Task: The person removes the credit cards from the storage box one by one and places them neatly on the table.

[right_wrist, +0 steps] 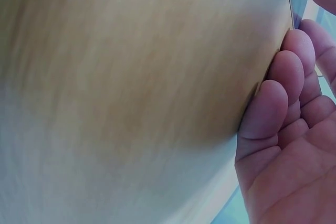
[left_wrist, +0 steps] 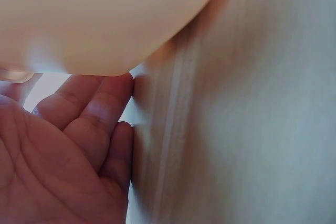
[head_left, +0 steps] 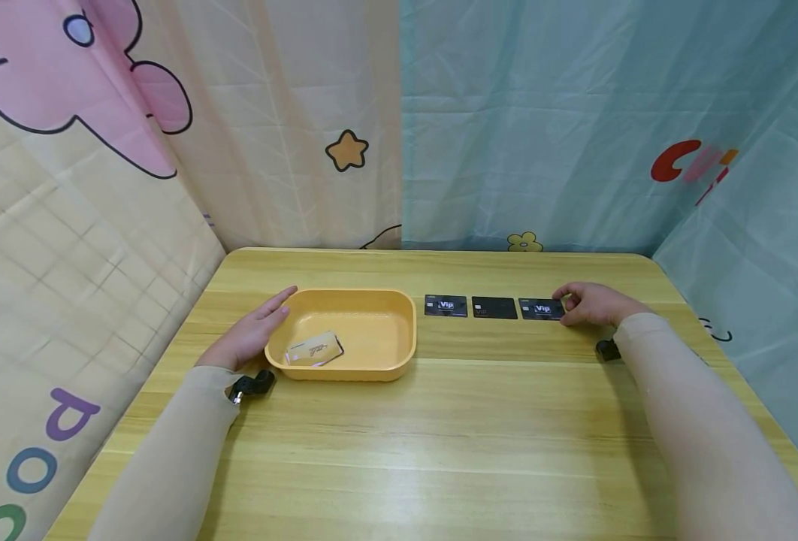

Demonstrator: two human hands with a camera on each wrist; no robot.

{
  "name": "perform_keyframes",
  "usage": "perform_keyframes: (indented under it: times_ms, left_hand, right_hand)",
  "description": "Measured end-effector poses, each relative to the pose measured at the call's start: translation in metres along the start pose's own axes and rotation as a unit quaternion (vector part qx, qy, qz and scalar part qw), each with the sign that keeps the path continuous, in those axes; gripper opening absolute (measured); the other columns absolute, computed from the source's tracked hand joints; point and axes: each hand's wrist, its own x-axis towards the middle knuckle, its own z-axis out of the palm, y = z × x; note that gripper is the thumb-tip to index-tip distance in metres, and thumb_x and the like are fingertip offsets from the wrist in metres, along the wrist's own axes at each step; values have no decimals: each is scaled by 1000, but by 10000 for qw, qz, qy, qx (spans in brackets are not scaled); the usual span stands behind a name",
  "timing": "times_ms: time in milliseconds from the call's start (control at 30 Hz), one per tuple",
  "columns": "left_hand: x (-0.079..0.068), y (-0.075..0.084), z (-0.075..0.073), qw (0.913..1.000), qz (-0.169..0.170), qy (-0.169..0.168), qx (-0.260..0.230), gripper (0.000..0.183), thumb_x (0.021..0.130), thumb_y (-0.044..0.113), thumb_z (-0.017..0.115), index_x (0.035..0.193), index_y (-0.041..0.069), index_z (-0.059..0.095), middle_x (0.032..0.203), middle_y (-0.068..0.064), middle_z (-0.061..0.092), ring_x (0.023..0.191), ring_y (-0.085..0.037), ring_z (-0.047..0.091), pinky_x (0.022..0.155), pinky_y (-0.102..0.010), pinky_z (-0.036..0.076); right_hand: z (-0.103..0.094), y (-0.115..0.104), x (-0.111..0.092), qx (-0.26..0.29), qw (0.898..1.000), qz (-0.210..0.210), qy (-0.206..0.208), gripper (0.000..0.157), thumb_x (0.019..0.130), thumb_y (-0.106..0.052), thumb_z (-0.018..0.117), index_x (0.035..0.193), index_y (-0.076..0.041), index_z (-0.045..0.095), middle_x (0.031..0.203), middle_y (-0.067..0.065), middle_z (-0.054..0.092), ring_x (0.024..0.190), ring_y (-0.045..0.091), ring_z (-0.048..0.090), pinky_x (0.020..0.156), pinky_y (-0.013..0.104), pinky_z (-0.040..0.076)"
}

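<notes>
My left hand (head_left: 246, 334) lies with its fingers extended along the left side of a yellow plastic tray (head_left: 408, 330). In the left wrist view its fingertips (left_wrist: 123, 85) are right at the tray's outer wall (left_wrist: 105, 24). Inside the tray, toward the front left, is a small pile of gold and white cards (head_left: 314, 349). My right hand (head_left: 595, 304) holds the right end of a dark "Vip" card (head_left: 539, 309) between thumb and curled fingers, down at the table. Left of it lie a plain black card (head_left: 494, 307) and another dark "Vip" card (head_left: 445, 305).
The three dark cards form a row to the right of the tray on a wooden table (head_left: 439, 436). Printed curtains (head_left: 467, 128) hang behind and on both sides. A black wrist device (head_left: 255, 383) sits under my left wrist, another (head_left: 607, 350) under my right.
</notes>
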Motion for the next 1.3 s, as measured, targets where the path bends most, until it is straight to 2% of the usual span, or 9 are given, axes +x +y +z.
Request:
perform_keyframes:
  times_ms: [433, 667, 967, 1067, 1167, 1300]
  left_hand:
    - [0, -2, 0, 9998, -36, -28, -179, 60, 114, 52, 33, 170, 38, 14, 178, -15, 10, 161, -50, 11, 126, -73, 14]
    - [0, -4, 1, 9994, 34, -43, -330, 61, 114, 50, 35, 170, 36, 15, 178, -14, 9, 161, -49, 12, 126, -71, 15]
    - [-1, 0, 1, 9994, 65, -62, -323, 61, 115, 48, 35, 171, 33, 15, 178, -14, 10, 161, -48, 12, 128, -69, 14]
    - [-1, 0, 1, 9995, 52, -66, -318, 61, 115, 47, 35, 171, 34, 15, 178, -13, 10, 162, -48, 11, 127, -69, 13]
    - [-1, 0, 1, 9993, 33, -74, -363, 60, 115, 47, 35, 170, 35, 15, 178, -12, 9, 162, -47, 12, 128, -68, 14]
    - [-2, 1, 2, 9992, 5, -94, -391, 60, 115, 48, 35, 170, 37, 15, 179, -11, 9, 162, -46, 12, 128, -67, 16]
  right_hand:
    - [1, 0, 2, 10, 10000, 31, -25, 58, 91, -20, 80, 139, 0, 55, 100, 9, 57, 93, 25, 53, 80, 35, 41]
    - [1, 0, 0, 10, 10000, 15, -15, 60, 91, -20, 80, 140, 2, 54, 100, 10, 56, 91, 25, 53, 78, 35, 42]
    - [-6, 2, -5, 39, 9999, 77, -107, 79, 88, -32, 84, 147, 6, 47, 116, 17, 65, 102, 28, 59, 89, 38, 49]
    - [-11, -3, -7, 29, 9999, 128, -89, 81, 90, -34, 82, 148, 8, 45, 116, 21, 66, 100, 28, 61, 85, 37, 51]
    - [-16, -13, -8, -161, 9997, 143, 139, 77, 93, -37, 79, 147, 7, 48, 115, 22, 66, 98, 29, 61, 82, 37, 51]
    - [-21, -35, -6, -263, 9987, -64, 439, 72, 97, -38, 74, 147, 6, 49, 111, 18, 65, 96, 30, 59, 80, 38, 50]
